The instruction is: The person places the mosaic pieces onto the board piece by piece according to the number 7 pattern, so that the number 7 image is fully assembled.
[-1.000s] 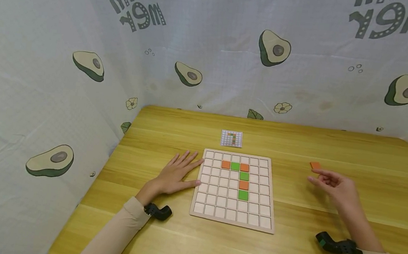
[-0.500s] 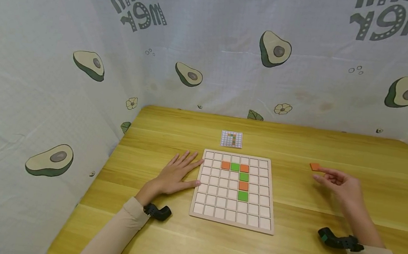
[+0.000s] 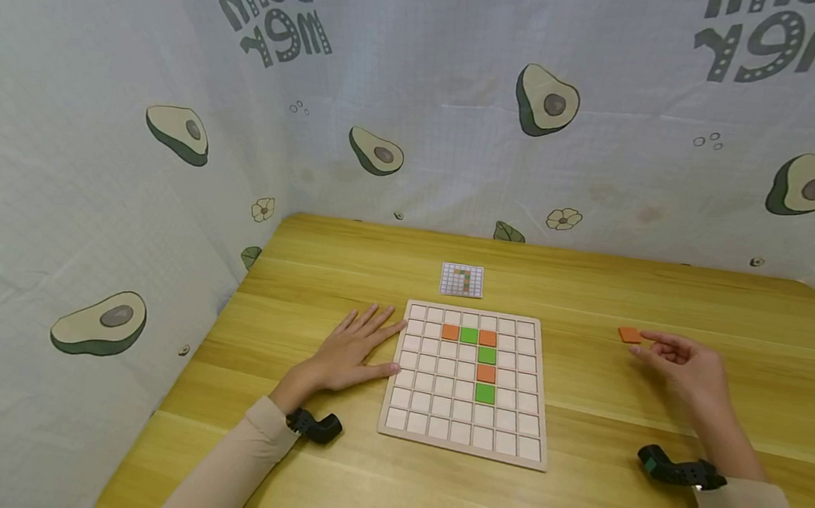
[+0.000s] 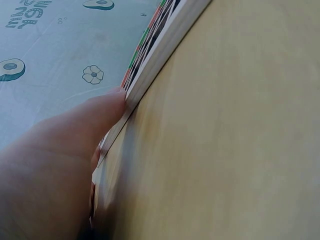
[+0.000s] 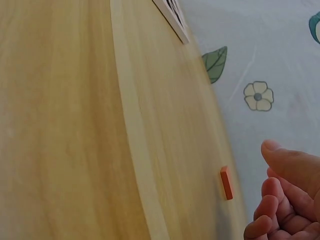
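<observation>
A pale wooden grid board [image 3: 429,428] lies on the table, with orange and green square tiles in some cells. My left hand [image 3: 343,353] lies flat with fingers spread at the board's left side. Its thumb touches the board's edge, as the left wrist view shows with the thumb [image 4: 75,130]. To the right of the board, a loose orange tile [image 3: 629,335] lies on the table. My right hand [image 3: 688,371] is just beside this tile, index fingertip right at its right edge and the other fingers loosely bent. In the right wrist view, the orange tile [image 5: 226,183] lies apart from the thumb.
Behind the board lies a small card [image 3: 461,279] printed with a coloured grid pattern. The wooden table [image 3: 364,500] ends at a white curtain [image 3: 437,123] with avocado prints at the back and left. Both wrists wear black camera mounts [image 3: 677,467].
My right hand has drawn back slightly to the right, so more of the loose orange tile shows. The left hand and board keep their places.
</observation>
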A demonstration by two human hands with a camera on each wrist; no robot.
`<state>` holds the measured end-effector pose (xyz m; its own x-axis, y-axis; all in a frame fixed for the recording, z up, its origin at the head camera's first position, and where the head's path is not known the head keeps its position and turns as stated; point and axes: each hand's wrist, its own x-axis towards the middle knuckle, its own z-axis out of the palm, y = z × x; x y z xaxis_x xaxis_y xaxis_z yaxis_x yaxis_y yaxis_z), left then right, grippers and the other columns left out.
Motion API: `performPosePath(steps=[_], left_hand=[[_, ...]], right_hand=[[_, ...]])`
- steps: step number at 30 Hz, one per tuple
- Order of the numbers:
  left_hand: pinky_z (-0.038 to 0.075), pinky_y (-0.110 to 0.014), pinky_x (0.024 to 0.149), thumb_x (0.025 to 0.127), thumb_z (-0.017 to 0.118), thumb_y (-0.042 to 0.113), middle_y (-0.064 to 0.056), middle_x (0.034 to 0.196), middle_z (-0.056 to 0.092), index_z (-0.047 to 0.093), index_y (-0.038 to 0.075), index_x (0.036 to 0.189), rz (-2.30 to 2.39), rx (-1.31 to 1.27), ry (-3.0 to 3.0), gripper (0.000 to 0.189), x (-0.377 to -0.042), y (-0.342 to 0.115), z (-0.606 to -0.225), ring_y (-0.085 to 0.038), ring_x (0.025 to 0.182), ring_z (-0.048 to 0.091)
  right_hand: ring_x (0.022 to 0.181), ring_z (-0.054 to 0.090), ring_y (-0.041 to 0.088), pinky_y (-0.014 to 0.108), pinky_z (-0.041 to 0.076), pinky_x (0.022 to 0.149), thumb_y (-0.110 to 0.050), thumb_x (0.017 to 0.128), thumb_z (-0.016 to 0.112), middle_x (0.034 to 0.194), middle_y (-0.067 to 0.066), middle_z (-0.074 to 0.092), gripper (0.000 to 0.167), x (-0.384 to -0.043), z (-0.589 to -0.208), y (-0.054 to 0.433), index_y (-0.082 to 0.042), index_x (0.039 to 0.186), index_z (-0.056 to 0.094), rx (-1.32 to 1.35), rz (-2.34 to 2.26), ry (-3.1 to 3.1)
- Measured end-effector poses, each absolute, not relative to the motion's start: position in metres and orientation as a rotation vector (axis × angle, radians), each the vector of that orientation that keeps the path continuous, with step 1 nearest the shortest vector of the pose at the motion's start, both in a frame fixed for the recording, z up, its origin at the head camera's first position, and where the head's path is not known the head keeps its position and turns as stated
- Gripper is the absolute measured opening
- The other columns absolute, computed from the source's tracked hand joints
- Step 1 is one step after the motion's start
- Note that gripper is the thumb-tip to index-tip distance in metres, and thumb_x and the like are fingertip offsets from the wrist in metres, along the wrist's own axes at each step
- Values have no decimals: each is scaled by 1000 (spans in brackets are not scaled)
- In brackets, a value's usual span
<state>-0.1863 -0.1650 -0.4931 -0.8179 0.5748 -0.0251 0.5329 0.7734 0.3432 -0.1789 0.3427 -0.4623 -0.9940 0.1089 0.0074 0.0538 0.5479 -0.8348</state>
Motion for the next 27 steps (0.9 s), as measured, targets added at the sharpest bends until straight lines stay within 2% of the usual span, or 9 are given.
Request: performPosePath(steps=[7,22,27], left_hand=[[-3,-48,120,99,40,64,-2,167,5,15,30,162,487,889,2834,75,-186,-165,-492,-26,152,-2],[-5,-46,120,99,39,65,0,168,3,13,32,162,466,869,2834,75,-186,-165,-493,-25,152,-3],[-4,-48,120,100,41,62,-2,167,5,15,30,162,484,883,2834,75,-186,-164,-492,-26,152,-2]], right_hand=[[73,50,7,17,43,60,-37,93,72,81,-17,59,62,-187,-466,348,12,129,59,-139,1429,-2729],[69,52,5,18,45,57,-30,95,71,79,-15,60,53,-204,-471,356,13,125,61,-62,1362,-2767],[70,52,3,18,45,57,-28,95,71,82,-11,61,53,-209,-473,358,14,126,60,-36,1327,-2785]])
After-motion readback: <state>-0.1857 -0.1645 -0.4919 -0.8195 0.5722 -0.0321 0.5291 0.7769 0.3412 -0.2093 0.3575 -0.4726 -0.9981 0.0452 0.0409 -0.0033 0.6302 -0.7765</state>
